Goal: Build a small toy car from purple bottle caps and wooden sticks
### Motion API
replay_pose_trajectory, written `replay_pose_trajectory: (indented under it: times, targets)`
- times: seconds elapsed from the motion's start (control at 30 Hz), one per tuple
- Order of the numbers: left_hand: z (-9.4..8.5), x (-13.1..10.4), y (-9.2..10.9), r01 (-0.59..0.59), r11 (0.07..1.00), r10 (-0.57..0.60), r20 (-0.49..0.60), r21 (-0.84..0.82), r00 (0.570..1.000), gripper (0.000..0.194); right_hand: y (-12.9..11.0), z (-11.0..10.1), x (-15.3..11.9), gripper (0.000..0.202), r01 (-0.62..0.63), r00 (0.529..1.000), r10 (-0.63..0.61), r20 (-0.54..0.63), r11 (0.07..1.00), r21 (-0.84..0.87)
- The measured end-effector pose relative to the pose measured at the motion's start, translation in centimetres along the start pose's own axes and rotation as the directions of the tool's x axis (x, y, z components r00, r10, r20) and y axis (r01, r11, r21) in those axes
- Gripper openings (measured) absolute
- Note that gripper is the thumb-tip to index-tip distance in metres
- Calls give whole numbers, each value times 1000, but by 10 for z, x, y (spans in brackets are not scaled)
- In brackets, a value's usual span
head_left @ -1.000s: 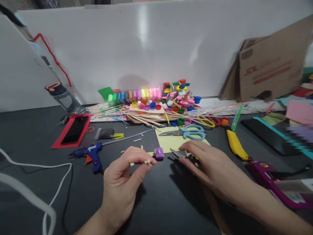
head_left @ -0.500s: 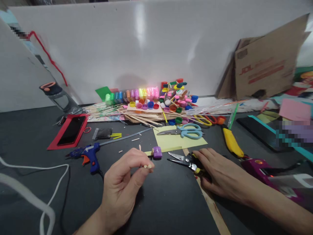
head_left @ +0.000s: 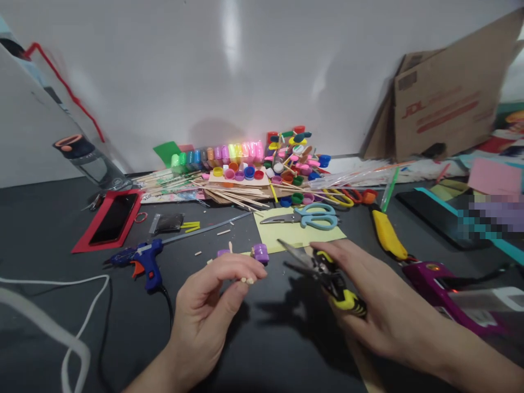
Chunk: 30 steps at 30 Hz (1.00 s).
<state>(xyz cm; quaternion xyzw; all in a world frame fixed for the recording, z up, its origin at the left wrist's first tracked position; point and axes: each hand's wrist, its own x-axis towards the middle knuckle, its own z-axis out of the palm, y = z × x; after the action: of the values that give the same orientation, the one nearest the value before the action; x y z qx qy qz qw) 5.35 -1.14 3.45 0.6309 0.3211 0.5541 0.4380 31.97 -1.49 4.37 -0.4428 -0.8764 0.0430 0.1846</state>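
My left hand (head_left: 213,311) pinches a few thin wooden sticks (head_left: 247,281), whose pale cut ends show at the fingertips. Just beyond those fingers a purple piece (head_left: 260,253) rests near a sheet of yellow paper (head_left: 272,232). Black and yellow shears (head_left: 347,302) are in my right hand (head_left: 368,300), raised over the dark table with their blades parted and pointing left, and they cast a shadow below. A gap separates the blades from the sticks.
Light-blue scissors (head_left: 317,216) lie on the yellow paper. At the left are a blue glue gun (head_left: 151,266), a phone (head_left: 113,218) and a bottle (head_left: 92,164). Paint pots (head_left: 219,155) stand along the back. A yellow-handled cutter (head_left: 388,234) is at the right.
My right hand has picked the shears up off the table and lifted them. The view has shifted slightly. My left hand keeps its pinch on the sticks.
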Motion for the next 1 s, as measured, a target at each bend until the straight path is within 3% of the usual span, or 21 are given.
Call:
replay_pose_trajectory:
  times: [0.17,0.53,1.0]
  targets:
    - [-2,-1,4,8,994,-6,-22,109,1000,22,-29,-4,29,59,110,992,-106,-62,991,80]
    - [-9,0,7,113,971,-109,-31,210,994,22,-24,-3,30,62,142,990,-144,11,987,70]
    - [-12,5,8,72,961,-73,-5,266,997,17,-23,-3,33,59,154,988,-155,22,987,41]
